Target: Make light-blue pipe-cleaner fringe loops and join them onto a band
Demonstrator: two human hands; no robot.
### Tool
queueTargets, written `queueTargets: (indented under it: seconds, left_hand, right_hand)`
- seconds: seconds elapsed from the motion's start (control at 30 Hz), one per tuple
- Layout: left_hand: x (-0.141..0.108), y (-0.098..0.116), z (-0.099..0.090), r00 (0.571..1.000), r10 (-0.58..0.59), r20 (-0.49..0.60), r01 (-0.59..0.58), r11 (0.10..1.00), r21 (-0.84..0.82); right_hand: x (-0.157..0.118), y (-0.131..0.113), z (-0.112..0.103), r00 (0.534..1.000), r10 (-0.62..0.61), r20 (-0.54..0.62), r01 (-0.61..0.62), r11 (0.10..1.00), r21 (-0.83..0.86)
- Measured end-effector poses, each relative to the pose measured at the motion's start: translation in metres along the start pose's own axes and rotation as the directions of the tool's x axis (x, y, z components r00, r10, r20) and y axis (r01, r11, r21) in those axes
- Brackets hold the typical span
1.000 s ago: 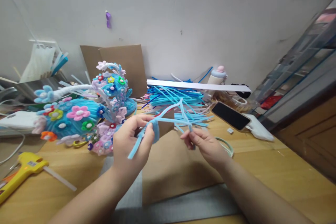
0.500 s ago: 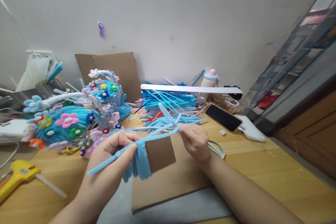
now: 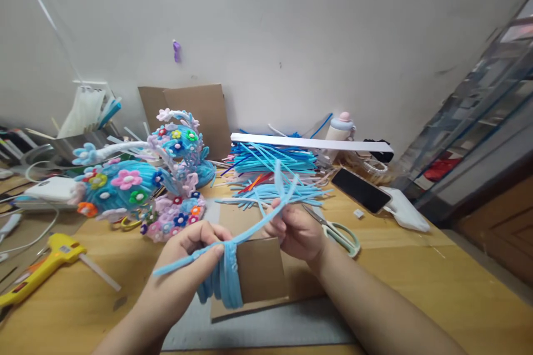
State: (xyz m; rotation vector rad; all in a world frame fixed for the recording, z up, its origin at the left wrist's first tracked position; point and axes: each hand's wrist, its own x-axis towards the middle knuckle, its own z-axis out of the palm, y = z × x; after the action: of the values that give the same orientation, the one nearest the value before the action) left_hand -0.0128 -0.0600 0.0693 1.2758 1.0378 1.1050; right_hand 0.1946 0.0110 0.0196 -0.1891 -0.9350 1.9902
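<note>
Light blue pipe cleaners (image 3: 231,280) are wound in loops around a piece of brown cardboard (image 3: 262,270). My left hand (image 3: 194,255) is closed on the wound end, thumb on top, with one blue stem poking out past it to the left. Just beyond the bare end of the cardboard, my right hand (image 3: 297,230) pinches a loose length of light blue pipe cleaner (image 3: 260,226) that runs up and right from the loops. Its far ends cross and point upward above my right fingers.
A heap of blue pipe cleaners (image 3: 275,161) lies at the back under a white strip (image 3: 312,143). Flower-covered fuzzy decorations (image 3: 116,186) and a yellow glue gun (image 3: 62,255) are on the left. Scissors (image 3: 341,236), a phone (image 3: 361,190) and a bottle (image 3: 339,130) are to the right.
My right hand has turned, its fingers now facing up around the loose stem and closer to the cardboard. The view has swung slightly left, and the scissors show more fully.
</note>
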Motion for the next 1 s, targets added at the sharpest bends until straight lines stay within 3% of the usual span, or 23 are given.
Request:
queueTargets:
  seconds: [0.13, 0.3, 0.53, 0.7, 0.8, 0.93, 1.0]
  left_hand:
    - [0.005, 0.002, -0.002, 0.998, -0.012, 0.060, 0.024, 0.979, -0.200]
    - [0.009, 0.010, -0.002, 0.997, -0.035, 0.071, 0.054, 0.959, -0.278]
    - [0.010, 0.004, -0.006, 0.978, -0.162, 0.133, 0.203, 0.892, -0.403]
    - [0.010, -0.002, -0.008, 0.966, -0.208, 0.155, 0.256, 0.863, -0.435]
    - [0.009, -0.002, -0.009, 0.964, -0.213, 0.159, 0.263, 0.856, -0.445]
    - [0.009, -0.001, -0.010, 0.959, -0.244, 0.146, 0.284, 0.845, -0.454]
    - [0.009, -0.001, -0.010, 0.954, -0.269, 0.132, 0.300, 0.836, -0.459]
  right_hand:
    - [0.004, -0.010, 0.006, 0.989, -0.027, 0.147, 0.023, 0.999, 0.028]
    - [0.007, -0.029, 0.019, 0.958, 0.036, 0.286, -0.038, 0.999, 0.000]
    - [0.004, -0.046, 0.021, 0.931, -0.152, 0.333, 0.169, 0.985, -0.024]
    - [0.001, -0.050, 0.018, 0.842, -0.291, 0.454, 0.334, 0.942, -0.015]
    - [-0.007, -0.056, 0.018, 0.803, -0.287, 0.523, 0.362, 0.931, -0.045]
    - [-0.030, -0.071, 0.024, 0.832, -0.147, 0.535, 0.326, 0.910, -0.258]
    - [-0.044, -0.078, 0.033, 0.866, -0.089, 0.492, 0.334, 0.835, -0.437]
